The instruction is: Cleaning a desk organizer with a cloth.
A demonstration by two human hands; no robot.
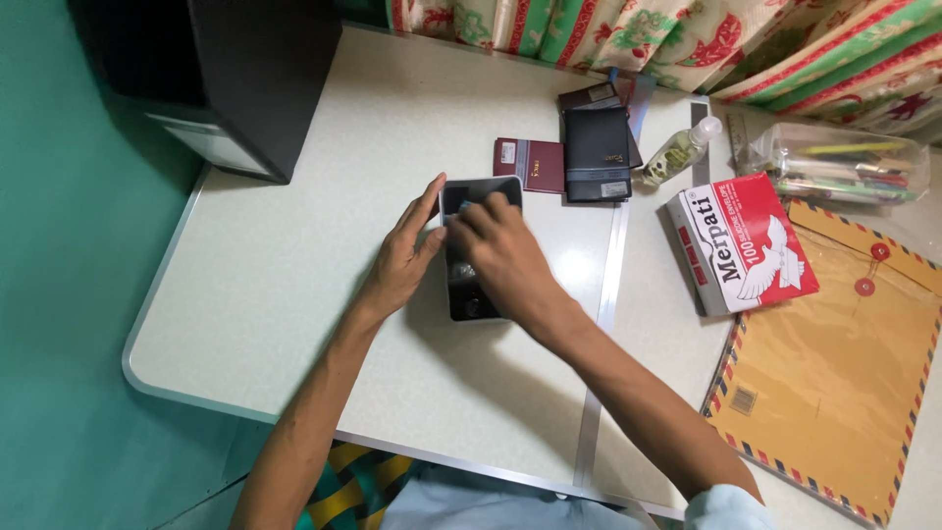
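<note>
Far left: black box-shaped unit [240,79] sits at the far-left corner of the pale tabletop [294,294], hanging slightly over the edge. Centre: small dark rectangular tray [479,186] with a light rim, long axis running near-to-far, a few small items inside, too small to identify. Left hand [404,257] is open, fingers extended, resting against the tray's left wall. Right hand [500,257] lies over the tray with fingers curled down into its far end; can't tell if it's pinching anything, though a bit of blue shows at the fingertips. Just beyond the tray: maroon booklet [531,164], flat. Right of that: black wallet [597,152] lying on top of another dark booklet. Next: small clear bottle [680,151], on its side. Right again: red-and-white envelope box [743,241], partly resting on a large brown envelope [834,373] with a striped border. Far right: clear pouch of pens [844,162].
</note>
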